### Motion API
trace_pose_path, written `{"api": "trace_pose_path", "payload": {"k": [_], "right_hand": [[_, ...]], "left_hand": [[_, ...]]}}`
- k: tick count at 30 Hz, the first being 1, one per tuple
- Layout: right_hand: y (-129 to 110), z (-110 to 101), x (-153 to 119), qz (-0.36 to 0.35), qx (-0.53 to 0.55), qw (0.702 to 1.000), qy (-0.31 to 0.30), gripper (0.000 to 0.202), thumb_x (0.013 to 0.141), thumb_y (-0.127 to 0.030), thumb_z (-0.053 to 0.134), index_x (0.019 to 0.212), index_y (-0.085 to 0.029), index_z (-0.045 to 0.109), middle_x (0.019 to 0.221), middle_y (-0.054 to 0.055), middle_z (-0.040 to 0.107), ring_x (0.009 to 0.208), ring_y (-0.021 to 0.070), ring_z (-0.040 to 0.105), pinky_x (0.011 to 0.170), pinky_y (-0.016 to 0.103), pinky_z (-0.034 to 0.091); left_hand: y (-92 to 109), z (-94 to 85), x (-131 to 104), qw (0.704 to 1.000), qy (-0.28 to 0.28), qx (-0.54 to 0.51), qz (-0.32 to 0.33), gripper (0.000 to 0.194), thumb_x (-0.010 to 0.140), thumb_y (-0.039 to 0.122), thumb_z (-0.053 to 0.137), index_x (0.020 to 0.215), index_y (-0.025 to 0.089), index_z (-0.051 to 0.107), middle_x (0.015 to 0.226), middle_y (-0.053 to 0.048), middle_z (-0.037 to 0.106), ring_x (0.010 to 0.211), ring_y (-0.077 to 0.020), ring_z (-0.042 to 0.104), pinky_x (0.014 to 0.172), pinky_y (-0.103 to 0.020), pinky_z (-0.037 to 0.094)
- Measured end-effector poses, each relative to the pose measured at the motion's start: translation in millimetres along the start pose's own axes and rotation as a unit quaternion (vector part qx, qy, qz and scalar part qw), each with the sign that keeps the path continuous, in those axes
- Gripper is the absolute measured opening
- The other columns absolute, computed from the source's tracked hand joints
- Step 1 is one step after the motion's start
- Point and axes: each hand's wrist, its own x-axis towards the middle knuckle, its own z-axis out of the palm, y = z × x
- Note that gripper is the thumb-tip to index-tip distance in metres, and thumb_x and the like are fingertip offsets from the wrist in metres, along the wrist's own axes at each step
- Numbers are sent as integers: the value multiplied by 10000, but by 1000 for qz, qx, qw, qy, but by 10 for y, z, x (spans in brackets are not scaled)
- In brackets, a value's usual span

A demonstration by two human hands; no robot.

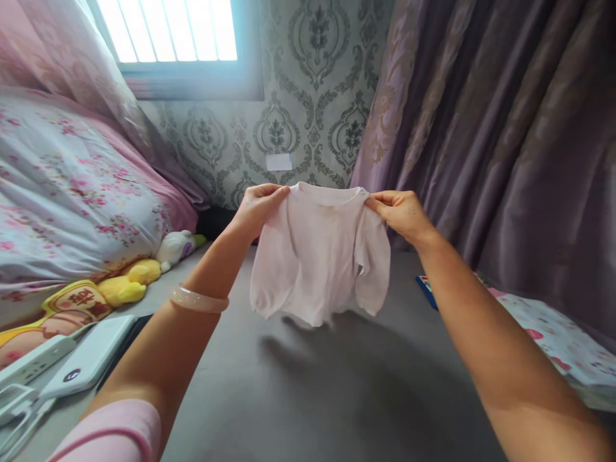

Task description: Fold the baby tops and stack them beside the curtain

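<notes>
A small pale pink long-sleeved top (325, 250) hangs spread out in the air, its neckline up and both sleeves dangling. My left hand (262, 206) pinches its left shoulder beside the collar. At the opposite shoulder, near a small white button (362, 191), my right hand (400, 212) grips the fabric. Below the top lies a grey sheet (308, 404), with a shadow cast on it. A pale bangle (199, 299) circles my left forearm.
On the left are floral bedding (81, 199), yellow plush toys (128, 285), a white power bank (91, 359) and a power strip (41, 359). At right lie a patterned white cloth (553, 333) and a blue-edged item (426, 292). Purple curtains (505, 128) hang behind.
</notes>
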Motion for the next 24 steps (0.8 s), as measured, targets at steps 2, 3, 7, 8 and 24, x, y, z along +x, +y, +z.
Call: {"api": "trace_pose_path", "payload": {"k": [2, 3, 7, 8, 24], "right_hand": [[-25, -26, -36, 14, 0, 1000, -22, 511, 637, -673, 732, 844, -208, 771, 823, 53, 754, 777, 236, 690, 649, 327, 549], [-43, -51, -58, 26, 4, 998, -51, 504, 639, -669, 734, 840, -208, 770, 806, 56, 752, 764, 233, 691, 642, 326, 550], [-88, -162, -120, 64, 18, 988, -141, 506, 630, -667, 743, 847, -210, 768, 787, 62, 748, 737, 230, 692, 634, 332, 554], [-88, -173, -123, 65, 8, 988, -137, 502, 622, -665, 749, 826, -207, 768, 771, 59, 745, 731, 232, 690, 626, 327, 550], [125, -57, -50, 30, -26, 998, -40, 508, 669, -693, 686, 787, -202, 751, 736, 43, 725, 727, 213, 659, 634, 311, 526]], "left_hand": [[35, -8, -7, 1000, -9, -4, 5, 442, 688, 552, 721, 861, 146, 717, 631, -34, 650, 562, -137, 578, 516, -262, 450], [62, -29, -9, 1000, -25, -1, 10, 464, 697, 573, 710, 868, 142, 717, 639, -45, 656, 585, -152, 596, 532, -274, 466], [138, -146, 7, 994, -98, 48, 19, 457, 734, 580, 684, 848, 140, 730, 649, -61, 659, 598, -166, 612, 528, -282, 474], [140, -159, 11, 993, -91, 73, 20, 422, 721, 551, 706, 818, 141, 732, 639, -53, 654, 579, -156, 600, 512, -270, 461], [-122, -101, -7, 995, -58, 73, 27, 328, 713, 471, 690, 801, 156, 714, 572, 1, 582, 498, -92, 466, 441, -212, 321]]}}
